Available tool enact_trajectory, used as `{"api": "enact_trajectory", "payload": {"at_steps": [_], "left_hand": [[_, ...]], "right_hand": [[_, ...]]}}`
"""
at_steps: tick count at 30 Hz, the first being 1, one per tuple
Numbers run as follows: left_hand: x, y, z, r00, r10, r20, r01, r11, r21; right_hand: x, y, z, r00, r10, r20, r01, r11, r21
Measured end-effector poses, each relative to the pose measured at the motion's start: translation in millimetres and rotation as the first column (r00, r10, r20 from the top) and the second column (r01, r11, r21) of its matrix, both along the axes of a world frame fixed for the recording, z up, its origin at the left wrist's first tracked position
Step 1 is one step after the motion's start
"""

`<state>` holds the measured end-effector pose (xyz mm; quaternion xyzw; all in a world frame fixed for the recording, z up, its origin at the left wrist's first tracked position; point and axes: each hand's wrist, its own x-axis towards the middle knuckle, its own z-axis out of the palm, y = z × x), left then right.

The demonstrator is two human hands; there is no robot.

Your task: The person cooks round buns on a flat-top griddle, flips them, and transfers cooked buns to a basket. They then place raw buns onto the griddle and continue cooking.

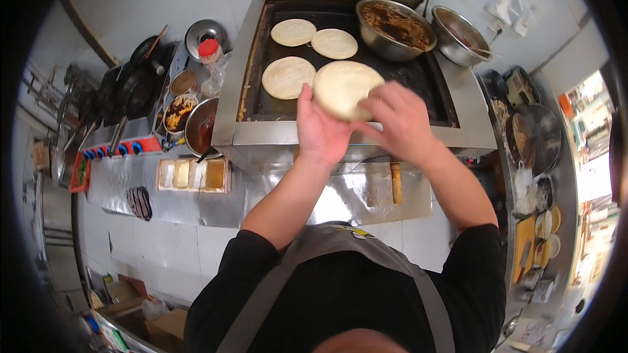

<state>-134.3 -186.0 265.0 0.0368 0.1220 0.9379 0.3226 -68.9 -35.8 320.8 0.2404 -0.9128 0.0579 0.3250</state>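
Note:
A round, flat disc of pale dough [346, 89] is held up over the front of a dark griddle [412, 93]. Beneath its left and lower edge is my left hand [321, 130], thumb up along the rim. At the disc's right edge, my right hand [400, 120] has its fingers curled onto it, slightly blurred. Three more flatbreads lie on the griddle: one at the back left [293, 33], one right of it [334, 43], and one at the front left [289, 78], beside the held disc.
A steel bowl of dark shredded food [396, 29] sits at the griddle's back right, with another steel bowl [460, 37] beyond it. Sauce containers [180, 113] stand left of the griddle, near a gas stove with black pans [132, 90]. Below are a seasoning box [194, 175] and a wooden handle [396, 184].

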Motion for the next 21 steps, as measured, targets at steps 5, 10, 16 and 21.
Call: {"api": "enact_trajectory", "payload": {"at_steps": [5,10,16,21], "left_hand": [[18.2,6.3,-0.1,0.994,-0.106,-0.008,0.107,0.994,0.005],[38.4,30.9,5.1,0.969,-0.215,-0.123,0.196,0.970,-0.145],[71.1,46.5,-10.4,0.937,-0.349,0.004,0.333,0.890,-0.311],[86.1,37.1,-33.2,0.712,-0.520,-0.471,0.013,0.681,-0.733]], "right_hand": [[72.4,6.4,-25.0,0.982,-0.058,0.180,0.171,0.670,-0.722],[100.9,10.6,-72.7,0.957,0.278,-0.087,0.033,-0.400,-0.916],[143.6,3.8,-100.9,0.925,0.311,-0.218,0.092,-0.741,-0.665],[171.2,2.5,-116.7,0.760,0.412,-0.502,0.202,-0.885,-0.420]]}}
